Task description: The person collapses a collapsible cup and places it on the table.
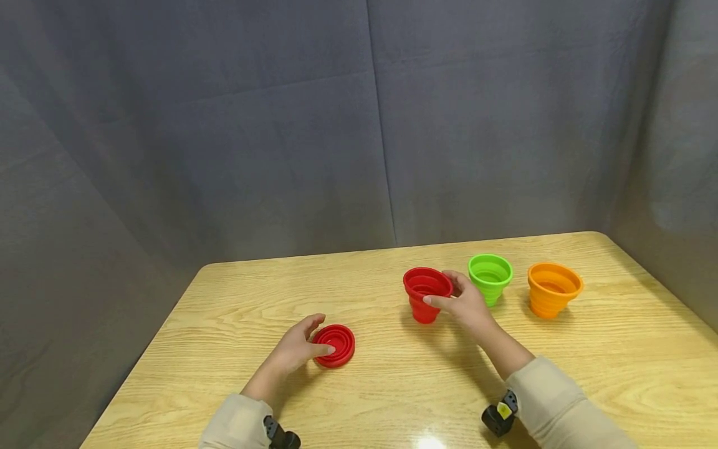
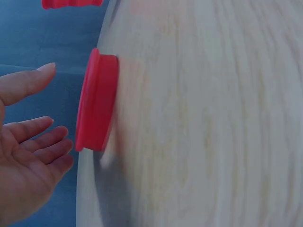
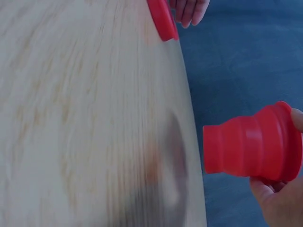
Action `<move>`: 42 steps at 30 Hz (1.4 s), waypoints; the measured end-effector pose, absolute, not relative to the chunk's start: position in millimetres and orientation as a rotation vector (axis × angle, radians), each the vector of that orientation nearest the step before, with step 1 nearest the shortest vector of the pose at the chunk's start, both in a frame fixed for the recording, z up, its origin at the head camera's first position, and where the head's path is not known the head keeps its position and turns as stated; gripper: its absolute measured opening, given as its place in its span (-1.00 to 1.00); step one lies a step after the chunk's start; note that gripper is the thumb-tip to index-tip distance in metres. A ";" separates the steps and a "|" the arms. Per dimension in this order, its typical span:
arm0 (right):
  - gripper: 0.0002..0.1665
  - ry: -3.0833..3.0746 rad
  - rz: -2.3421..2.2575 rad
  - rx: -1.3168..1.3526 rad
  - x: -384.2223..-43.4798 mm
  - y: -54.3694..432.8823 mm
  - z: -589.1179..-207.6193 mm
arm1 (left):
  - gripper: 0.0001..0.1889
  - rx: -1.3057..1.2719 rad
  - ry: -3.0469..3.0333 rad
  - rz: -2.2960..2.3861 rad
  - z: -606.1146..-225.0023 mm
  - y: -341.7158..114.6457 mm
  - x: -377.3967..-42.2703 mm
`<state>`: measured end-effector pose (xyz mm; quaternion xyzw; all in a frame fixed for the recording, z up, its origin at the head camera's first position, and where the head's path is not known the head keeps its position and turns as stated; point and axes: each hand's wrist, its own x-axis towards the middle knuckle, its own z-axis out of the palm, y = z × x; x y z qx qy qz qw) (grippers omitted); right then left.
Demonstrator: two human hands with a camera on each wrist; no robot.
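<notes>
A flattened red collapsible cup (image 1: pixel 339 342) lies on the wooden table, its rings facing up. My left hand (image 1: pixel 296 347) hovers right beside it, thumb overlapping its rim in the head view. In the left wrist view that hand (image 2: pixel 33 146) has its fingers spread and holds nothing, with a gap between them and the flattened cup (image 2: pixel 98 101). My right hand (image 1: pixel 469 305) grips an extended red collapsible cup (image 1: pixel 423 304) by its rim, thumb on the near side. This cup (image 3: pixel 251 144) is upright and just above the table, its shadow apart from it.
An extended green cup (image 1: pixel 490 288) stands right behind my right hand. Farther right is an extended orange cup (image 1: pixel 551 295). Grey curtains (image 1: pixel 291 149) hang behind the wooden table (image 1: pixel 241 293) and along its sides.
</notes>
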<state>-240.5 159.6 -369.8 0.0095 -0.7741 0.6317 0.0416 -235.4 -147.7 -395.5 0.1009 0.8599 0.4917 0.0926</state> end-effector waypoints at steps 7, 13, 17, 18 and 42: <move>-0.24 -2.329 2.015 0.087 -227.3 158.1 -360.1 | -0.38 0.422 2.579 1.523 -381.9 -139.1 -228.5; -0.27 -2.334 2.072 0.146 -216.8 153.8 -354.7 | -0.38 0.534 2.525 1.592 -372.3 -125.7 -220.2; -0.27 -2.337 2.110 0.163 -210.9 152.0 -352.0 | -0.39 0.580 2.525 1.571 -365.9 -117.8 -214.5; -0.27 -2.336 2.119 0.165 -209.4 151.6 -351.2 | -0.40 0.591 2.525 1.565 -361.1 -115.1 -211.0; -0.36 -2.350 2.265 0.548 -197.3 145.8 -357.7 | -0.45 0.905 2.563 1.563 -356.9 -86.0 -202.1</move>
